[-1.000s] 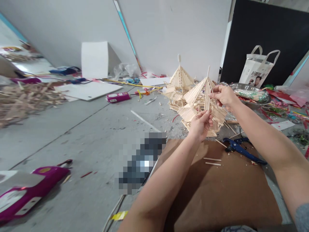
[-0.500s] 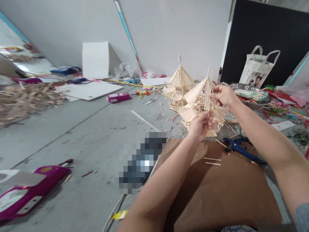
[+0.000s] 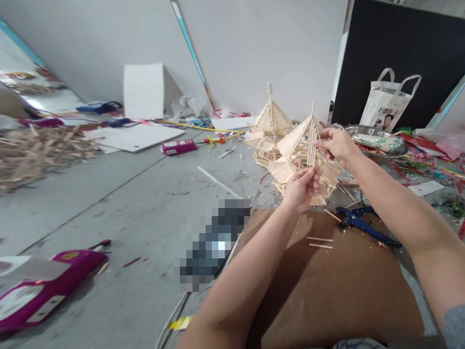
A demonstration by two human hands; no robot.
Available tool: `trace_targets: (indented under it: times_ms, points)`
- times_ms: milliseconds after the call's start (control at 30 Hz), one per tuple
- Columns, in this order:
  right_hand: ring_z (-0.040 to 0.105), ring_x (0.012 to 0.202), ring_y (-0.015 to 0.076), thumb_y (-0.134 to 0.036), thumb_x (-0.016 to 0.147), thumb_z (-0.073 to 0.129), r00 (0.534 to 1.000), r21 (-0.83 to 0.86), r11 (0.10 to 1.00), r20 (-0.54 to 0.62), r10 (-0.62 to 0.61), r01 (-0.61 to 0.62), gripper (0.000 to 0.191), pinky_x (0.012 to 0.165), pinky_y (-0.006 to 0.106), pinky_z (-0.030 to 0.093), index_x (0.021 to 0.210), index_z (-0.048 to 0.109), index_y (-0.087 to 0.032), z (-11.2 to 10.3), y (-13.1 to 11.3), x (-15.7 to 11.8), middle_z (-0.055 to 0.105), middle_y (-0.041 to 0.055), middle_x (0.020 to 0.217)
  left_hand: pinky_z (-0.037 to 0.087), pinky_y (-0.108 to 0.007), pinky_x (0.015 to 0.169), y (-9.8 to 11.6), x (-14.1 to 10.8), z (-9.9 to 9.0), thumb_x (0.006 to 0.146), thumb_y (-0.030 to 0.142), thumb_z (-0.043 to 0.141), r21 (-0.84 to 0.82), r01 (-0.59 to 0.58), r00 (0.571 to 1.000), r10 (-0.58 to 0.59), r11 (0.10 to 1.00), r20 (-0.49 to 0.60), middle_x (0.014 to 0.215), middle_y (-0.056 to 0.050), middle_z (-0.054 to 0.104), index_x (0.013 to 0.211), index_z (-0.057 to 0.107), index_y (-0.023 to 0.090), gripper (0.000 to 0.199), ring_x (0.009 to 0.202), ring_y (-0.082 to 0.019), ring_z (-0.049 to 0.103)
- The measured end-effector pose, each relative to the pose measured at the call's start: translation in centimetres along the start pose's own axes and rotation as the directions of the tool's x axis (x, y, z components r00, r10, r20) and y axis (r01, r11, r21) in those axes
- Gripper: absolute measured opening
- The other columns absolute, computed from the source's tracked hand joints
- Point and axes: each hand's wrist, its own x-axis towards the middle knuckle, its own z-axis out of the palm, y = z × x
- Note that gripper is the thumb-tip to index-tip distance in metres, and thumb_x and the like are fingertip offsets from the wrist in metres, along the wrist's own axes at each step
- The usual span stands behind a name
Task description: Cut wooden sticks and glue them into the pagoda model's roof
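Note:
A pagoda-like model (image 3: 290, 140) built of thin pale wooden sticks stands at the far edge of a brown board, its pointed roof partly covered with rows of sticks. My left hand (image 3: 302, 189) is closed in a pinch at the lower edge of the roof, on the bottom end of a wooden stick (image 3: 312, 154). Higher up, my right hand (image 3: 337, 145) pinches at the right side of the same roof panel, against the sticks. My fingers hide the exact contact. A similar finished-looking model (image 3: 271, 118) with a taller spire stands just behind.
On the brown board (image 3: 337, 295) lie two loose sticks (image 3: 320, 246) and blue-handled cutters (image 3: 363, 225). A pixelated dark object (image 3: 214, 247) is at its left. Magenta power strips (image 3: 65, 276), a stick pile (image 3: 47, 150), a metal bowl (image 3: 381, 151) and a bag (image 3: 387, 104) surround the area.

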Motion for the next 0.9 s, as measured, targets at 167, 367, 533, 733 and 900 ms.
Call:
trace_targets:
  times_ms: [167, 367, 533, 733, 900]
  points:
    - [0.038, 0.026, 0.0026, -0.015, 0.065, 0.070, 0.999, -0.048, 0.998, -0.019, -0.041, 0.040, 0.019, 0.023, 0.016, 0.024, 0.070, 0.051, -0.014, -0.6, 0.0, -0.2, 0.051, -0.0071, 0.047, 0.033, -0.013, 0.036, -0.1, 0.1, 0.0, 0.066, 0.023, 0.067, 0.009, -0.009, 1.000, 0.009, 1.000, -0.004, 0.051, 0.005, 0.051, 0.072, 0.057, 0.011, 0.017, 0.037, -0.001, 0.043]
    - [0.046, 0.037, 0.0049, -0.030, 0.073, 0.060, 0.966, -0.315, 0.934, -0.139, -0.219, 0.166, 0.016, 0.035, 0.018, 0.035, 0.081, 0.056, -0.017, -6.3, 1.6, -6.0, 0.057, -0.0024, 0.063, 0.032, -0.013, 0.036, -0.8, -1.0, 0.8, 0.063, 0.027, 0.070, 0.047, -0.016, 0.999, 0.014, 0.999, 0.040, 0.049, 0.006, 0.051, 0.068, 0.055, 0.011, 0.022, 0.035, -0.001, 0.041]
    - [0.055, 0.054, 0.0118, -0.045, 0.077, 0.049, 0.996, -0.765, 0.643, 0.030, 0.078, -0.027, 0.027, 0.052, 0.024, 0.039, 0.077, 0.059, -0.020, -11.1, 6.4, -12.8, 0.063, 0.0010, 0.066, 0.031, -0.015, 0.034, -2.0, -2.0, 2.2, 0.060, 0.036, 0.071, 0.203, -0.050, 0.994, 0.030, 0.978, 0.102, 0.051, 0.006, 0.052, 0.070, 0.057, 0.013, 0.029, 0.035, -0.002, 0.043]
    - [0.059, 0.084, 0.0241, -0.043, 0.071, 0.055, 0.915, -0.976, 0.183, 0.176, 0.362, 0.115, 0.026, 0.058, 0.028, 0.035, 0.084, 0.057, -0.021, -11.1, 10.9, -15.4, 0.064, 0.0069, 0.091, 0.032, -0.016, 0.034, -2.9, -2.7, 3.2, 0.064, 0.037, 0.068, 0.379, -0.082, 0.989, 0.029, 0.922, 0.145, 0.050, 0.005, 0.050, 0.067, 0.057, 0.013, 0.026, 0.035, -0.003, 0.043]
    - [0.060, 0.083, 0.0230, -0.030, 0.072, 0.048, 0.911, -0.974, 0.160, 0.206, 0.359, 0.157, 0.017, 0.056, 0.027, 0.033, 0.084, 0.056, -0.021, -10.8, 11.2, -15.4, 0.063, 0.0069, 0.092, 0.030, -0.015, 0.034, -3.6, -4.2, 1.5, 0.066, 0.035, 0.066, 0.487, -0.068, 0.996, 0.028, 0.871, 0.089, 0.049, 0.005, 0.050, 0.067, 0.059, 0.013, 0.023, 0.034, -0.003, 0.042]
